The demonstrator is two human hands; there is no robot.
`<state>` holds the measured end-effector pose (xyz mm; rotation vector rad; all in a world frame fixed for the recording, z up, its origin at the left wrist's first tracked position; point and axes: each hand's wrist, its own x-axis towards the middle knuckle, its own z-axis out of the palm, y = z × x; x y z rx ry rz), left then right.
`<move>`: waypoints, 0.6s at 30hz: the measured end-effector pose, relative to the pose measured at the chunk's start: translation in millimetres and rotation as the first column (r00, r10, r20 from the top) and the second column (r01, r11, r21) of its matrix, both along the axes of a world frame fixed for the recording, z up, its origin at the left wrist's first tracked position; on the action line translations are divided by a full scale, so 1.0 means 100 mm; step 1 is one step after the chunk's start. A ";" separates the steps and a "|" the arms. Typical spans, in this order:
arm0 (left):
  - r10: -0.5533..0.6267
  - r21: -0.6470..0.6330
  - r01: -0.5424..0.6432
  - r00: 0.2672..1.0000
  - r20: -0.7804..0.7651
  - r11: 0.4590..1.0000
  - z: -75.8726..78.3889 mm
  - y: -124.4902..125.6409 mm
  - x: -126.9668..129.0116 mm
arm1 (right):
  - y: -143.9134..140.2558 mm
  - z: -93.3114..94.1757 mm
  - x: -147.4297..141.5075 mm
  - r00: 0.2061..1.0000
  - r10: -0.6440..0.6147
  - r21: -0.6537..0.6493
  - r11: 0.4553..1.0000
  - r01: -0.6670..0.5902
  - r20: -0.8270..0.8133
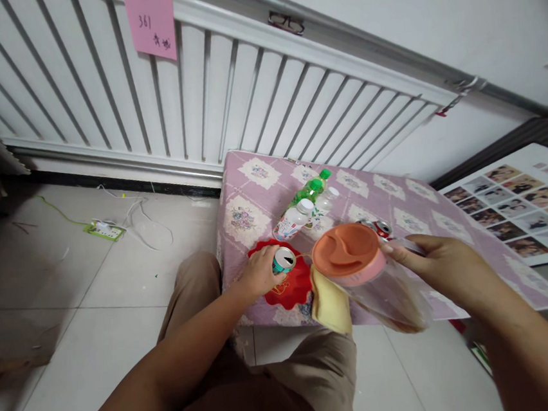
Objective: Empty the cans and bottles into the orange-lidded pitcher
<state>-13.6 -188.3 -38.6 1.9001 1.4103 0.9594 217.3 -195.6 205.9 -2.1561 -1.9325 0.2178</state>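
Note:
My left hand [260, 271] is closed around an opened drink can [285, 260], green on its side, above a red scalloped tray [296, 294]. In my right hand [442, 263] is the handle of a clear pitcher [399, 300] with an orange lid [346, 249]. The pitcher is tipped toward the can, and brown liquid lies along its lower side. A thin brownish stream runs from its spout to the can top. Beside the tray, at the table edge, hangs a folded yellow cloth [332, 303].
Behind the tray lie a white-capped bottle [292, 221], green bottles [309, 191] and a clear bottle [326, 200]. Cans [381, 229] lie beyond the pitcher. A floral cloth [231, 190] covers the table, against a white radiator [195, 90]. A power strip [104, 231] with cables is on the floor.

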 end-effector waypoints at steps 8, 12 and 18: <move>0.009 0.003 -0.009 1.000 0.001 1.000 -0.06 0.01 0.01 | 0.01 0.04 -0.04 1.000 -0.030 -0.078 0.997 0.030 0.002; 0.007 0.004 -0.007 1.000 0.009 1.000 -0.07 0.01 0.01 | 0.03 0.03 -0.01 1.000 -0.008 -0.068 0.998 0.009 0.018; 0.005 -0.003 -0.005 1.000 0.007 1.000 -0.02 0.00 0.00 | 0.02 0.07 -0.04 0.999 -0.037 -0.100 0.994 0.039 0.017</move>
